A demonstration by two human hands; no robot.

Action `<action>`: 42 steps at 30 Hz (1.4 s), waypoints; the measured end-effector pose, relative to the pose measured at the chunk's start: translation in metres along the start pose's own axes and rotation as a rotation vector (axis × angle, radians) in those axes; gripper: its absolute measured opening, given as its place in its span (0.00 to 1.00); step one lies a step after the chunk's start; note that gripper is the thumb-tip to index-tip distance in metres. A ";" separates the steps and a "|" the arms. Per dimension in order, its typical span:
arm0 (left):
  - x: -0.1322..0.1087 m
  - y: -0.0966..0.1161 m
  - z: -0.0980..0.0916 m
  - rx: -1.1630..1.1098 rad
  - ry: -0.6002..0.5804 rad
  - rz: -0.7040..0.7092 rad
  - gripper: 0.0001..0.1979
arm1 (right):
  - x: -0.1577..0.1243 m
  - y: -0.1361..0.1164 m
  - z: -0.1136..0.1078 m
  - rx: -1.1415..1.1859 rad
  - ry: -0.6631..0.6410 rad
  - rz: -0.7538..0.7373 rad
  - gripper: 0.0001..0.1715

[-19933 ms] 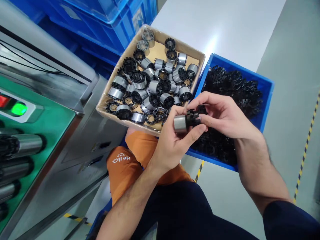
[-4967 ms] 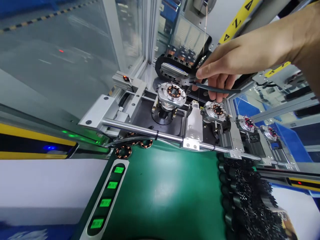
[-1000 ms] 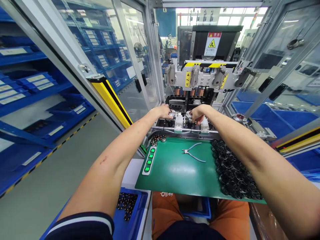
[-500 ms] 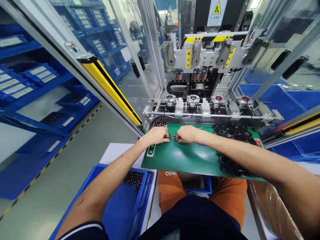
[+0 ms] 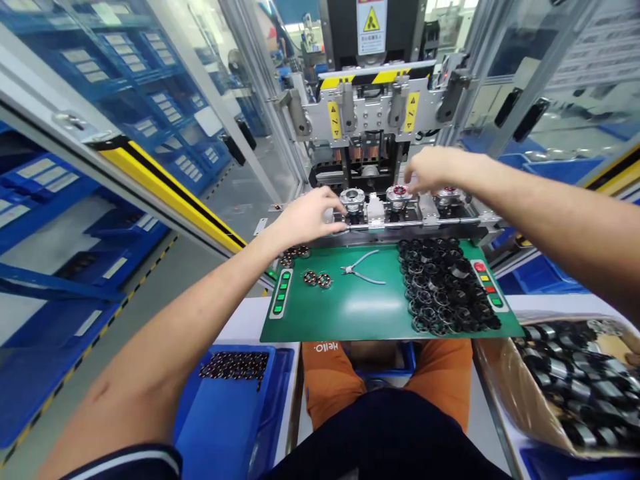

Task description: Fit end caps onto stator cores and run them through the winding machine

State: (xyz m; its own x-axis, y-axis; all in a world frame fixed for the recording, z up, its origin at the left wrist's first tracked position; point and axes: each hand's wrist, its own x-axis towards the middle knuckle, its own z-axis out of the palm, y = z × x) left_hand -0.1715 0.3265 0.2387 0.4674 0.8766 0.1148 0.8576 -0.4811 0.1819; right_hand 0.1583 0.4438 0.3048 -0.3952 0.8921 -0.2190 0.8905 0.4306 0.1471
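Note:
My left hand (image 5: 316, 215) reaches over the left end of the machine's fixture row, thumb and fingers apart with nothing seen in them. Beside its fingertips is a round metal fixture (image 5: 353, 197) without a red part. My right hand (image 5: 436, 169) hovers by a fixture holding a red ring-shaped part (image 5: 399, 191), its bent fingers slightly apart. Another red part (image 5: 449, 191) sits in the fixture below the right wrist. On the green work surface (image 5: 360, 320) lie two copper-wound motor stators (image 5: 317, 279) and pliers with pale handles (image 5: 364, 268).
Many black rings (image 5: 445, 287) cover the green surface's right side. More stators (image 5: 294, 253) lie at its back left. A button panel (image 5: 281, 293) is at left, another (image 5: 490, 285) at right. A blue bin (image 5: 225, 413) and a box of black parts (image 5: 500, 373) flank the surface.
Both hands have let go of the stators, which now lie side by side on the green surface. Both hands have moved up to the fixtures. The view has shifted right.

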 end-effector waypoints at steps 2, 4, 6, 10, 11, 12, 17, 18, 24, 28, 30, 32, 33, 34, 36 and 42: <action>0.062 0.022 0.002 0.006 0.043 0.048 0.18 | 0.005 0.050 -0.001 -0.004 -0.006 0.129 0.28; 0.118 0.043 0.016 0.015 0.062 0.073 0.17 | 0.006 0.088 0.012 0.015 -0.040 0.213 0.30; 0.162 0.058 0.037 0.028 0.068 0.073 0.17 | 0.007 0.113 0.035 0.053 -0.075 0.255 0.29; 0.210 0.069 0.080 0.071 0.062 0.028 0.16 | 0.017 0.135 0.080 0.144 -0.133 0.260 0.28; 0.217 0.069 0.087 0.084 0.060 0.014 0.17 | 0.021 0.138 0.088 0.165 -0.155 0.258 0.28; 0.223 0.067 0.093 0.098 0.060 0.000 0.17 | 0.026 0.139 0.095 0.183 -0.181 0.256 0.28; 0.249 0.054 0.105 0.164 0.020 -0.062 0.28 | 0.049 0.135 0.106 0.237 -0.340 0.249 0.27; 0.253 0.051 0.107 0.173 -0.003 -0.067 0.30 | 0.052 0.133 0.105 0.238 -0.366 0.245 0.30; 0.267 0.044 0.120 0.197 -0.230 -0.068 0.33 | 0.045 0.133 0.077 0.246 -0.415 0.247 0.48; 0.267 0.048 0.111 0.214 -0.279 -0.033 0.32 | 0.018 0.135 0.042 0.275 -0.309 0.225 0.47; 0.267 0.050 0.093 0.215 -0.253 -0.013 0.33 | -0.012 0.128 0.029 0.286 -0.231 0.179 0.45; 0.261 0.053 0.066 0.201 -0.180 0.016 0.35 | -0.059 0.114 0.028 0.283 -0.159 0.108 0.34; 0.254 0.054 0.051 0.190 -0.131 0.041 0.35 | -0.088 0.103 0.032 0.278 -0.131 0.058 0.28; 0.243 0.056 0.035 0.175 -0.078 0.077 0.36 | -0.119 0.090 0.041 0.270 -0.111 0.015 0.21; 0.205 0.061 0.007 0.150 0.002 0.170 0.37 | -0.182 0.059 0.069 0.310 -0.063 -0.163 0.17; -0.003 0.061 0.007 -0.100 -0.239 0.093 0.34 | -0.273 -0.057 0.174 0.564 -0.168 -0.500 0.12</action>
State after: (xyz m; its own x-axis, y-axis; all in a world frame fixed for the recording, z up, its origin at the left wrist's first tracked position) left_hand -0.1194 0.2945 0.2421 0.5903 0.8014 -0.0961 0.7890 -0.5478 0.2781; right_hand 0.2546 0.1522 0.1888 -0.7816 0.5576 -0.2797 0.6127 0.6021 -0.5119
